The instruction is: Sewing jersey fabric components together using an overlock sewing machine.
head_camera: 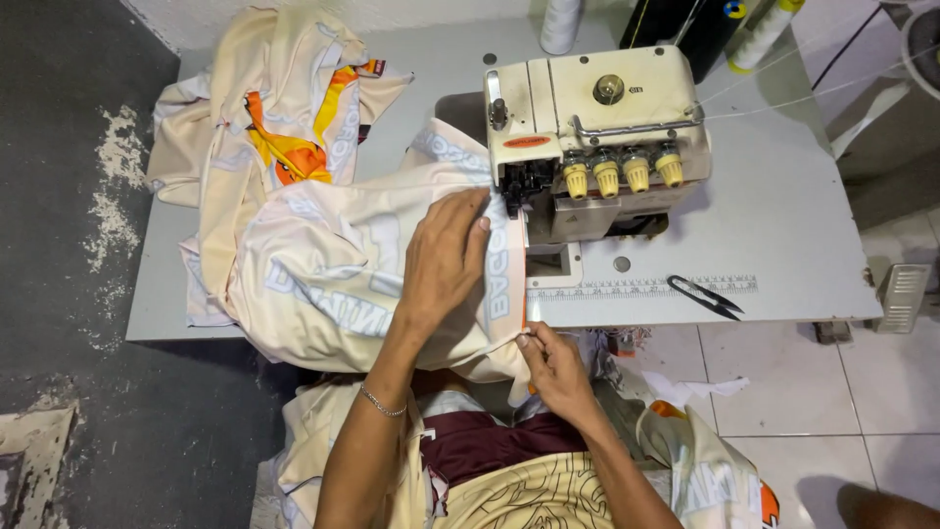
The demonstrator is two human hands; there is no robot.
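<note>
Cream printed fabric [323, 264] lay bunched across the table [783, 225], its seam edge running from the lap straight up to the presser foot of the overlock machine [597, 137]. Left hand [446, 260] was flat on the cloth, fingers spread and pressing, not clenched. Right hand [558, 367] pinched the fabric edge at the table's front edge. Doing this well likely meant keeping the edge taut between both hands, aligned with the feed. 4 yellow tension knobs [622, 174] faced the person; black snips [705, 296] lay to the right.
</note>
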